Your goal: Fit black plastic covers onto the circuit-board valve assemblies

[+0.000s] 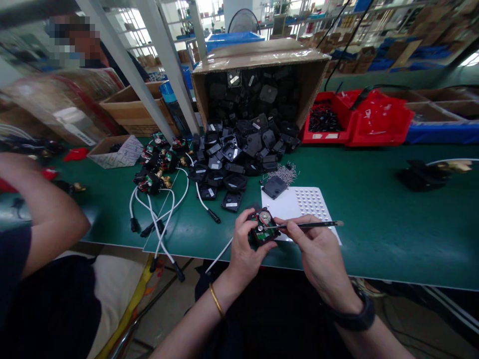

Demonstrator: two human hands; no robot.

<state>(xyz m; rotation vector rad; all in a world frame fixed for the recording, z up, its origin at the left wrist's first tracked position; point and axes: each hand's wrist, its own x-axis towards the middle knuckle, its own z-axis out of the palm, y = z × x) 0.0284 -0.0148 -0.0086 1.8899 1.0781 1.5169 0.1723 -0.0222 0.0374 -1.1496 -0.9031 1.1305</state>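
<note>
My left hand is wrapped round a small open black housing that shows a green circuit board, red wires and a round metal part. A white cable hangs below it at the table's front edge. Pinched in my right hand is a pair of dark tweezers, lying nearly level, with the tips at the inside of the housing. Beneath my right hand lies a white sheet with rows of small round stickers. A flat black cover rests on its far edge.
A cardboard box on its side spills black housings onto the green table. Small screws are heaped beside them. Wired assemblies with white cables stand left, red bins at back right. A co-worker's arm reaches in from the left.
</note>
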